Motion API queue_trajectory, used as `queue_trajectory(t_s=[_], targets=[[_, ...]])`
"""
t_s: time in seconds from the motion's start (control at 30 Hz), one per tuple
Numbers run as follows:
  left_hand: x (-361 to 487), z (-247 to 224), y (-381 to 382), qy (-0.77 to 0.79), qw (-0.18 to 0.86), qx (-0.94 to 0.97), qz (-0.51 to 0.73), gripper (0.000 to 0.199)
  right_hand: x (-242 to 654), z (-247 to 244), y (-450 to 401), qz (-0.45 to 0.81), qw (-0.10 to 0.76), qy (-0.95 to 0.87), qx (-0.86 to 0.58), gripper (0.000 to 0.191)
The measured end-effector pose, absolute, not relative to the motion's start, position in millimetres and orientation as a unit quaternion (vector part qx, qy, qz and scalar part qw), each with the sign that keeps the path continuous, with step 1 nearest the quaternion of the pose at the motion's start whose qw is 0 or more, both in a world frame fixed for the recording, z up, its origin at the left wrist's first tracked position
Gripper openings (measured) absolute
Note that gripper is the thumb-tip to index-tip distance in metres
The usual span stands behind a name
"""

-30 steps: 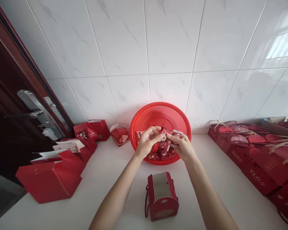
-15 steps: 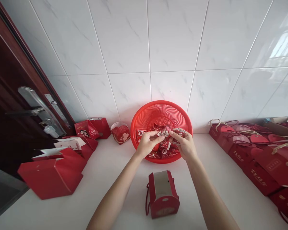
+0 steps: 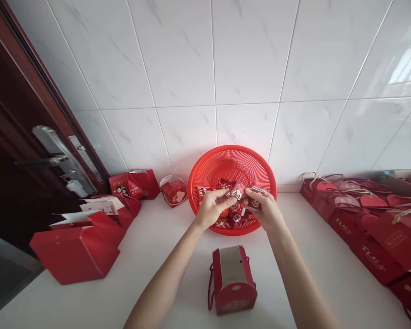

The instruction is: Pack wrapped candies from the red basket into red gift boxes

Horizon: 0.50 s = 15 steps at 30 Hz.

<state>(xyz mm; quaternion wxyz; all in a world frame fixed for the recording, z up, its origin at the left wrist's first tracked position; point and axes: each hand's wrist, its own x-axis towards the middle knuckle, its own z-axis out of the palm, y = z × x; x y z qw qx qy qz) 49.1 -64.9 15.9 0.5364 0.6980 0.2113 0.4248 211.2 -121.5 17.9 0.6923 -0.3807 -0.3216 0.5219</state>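
Over the red basket point(image 3: 233, 153), my left hand point(image 3: 210, 208) pinches a small pink-and-red wrapped candy point(image 3: 237, 192) at its left side. My right hand point(image 3: 265, 210) is closed at the candy's right, with a dotted red packet point(image 3: 256, 198) by its fingers. Several red wrapped packets point(image 3: 236, 217) lie in the basket under the hands. A red box point(image 3: 234, 292) with a cord handle stands nearer me between my forearms, its top open and its pale inside showing.
Open red boxes point(image 3: 68, 253) stand at the left by a dark door point(image 3: 20, 91). A small red box point(image 3: 174, 191) sits left of the basket. Rows of red boxes with rope handles point(image 3: 370, 246) fill the right side. A tiled wall point(image 3: 181, 55) rises behind.
The view has shifted slightly. The fingers of my right hand have drawn a little apart from those of my left, and more of the pink candy shows between them.
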Motion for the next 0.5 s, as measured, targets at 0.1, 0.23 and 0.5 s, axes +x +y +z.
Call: queue_trajectory(t_s=[0.1,0.23,0.5], targets=[[48.3,16.8,-66.1,0.202,0.511,0.717,0.429,0.034,211.8,16.1,-118.7,0.543,0.677,-0.317,-0.382,0.032],[49.4,14.5,-64.1,0.199,0.503,0.724,0.427,0.035,208.6,15.8,-118.2,0.517,0.691,-0.323,-0.389,0.033],[52.2,13.0,-64.8,0.249,0.484,0.728,0.418,0.034,202.3,12.4,-123.0,0.188,0.672,-0.502,-0.511,0.019]])
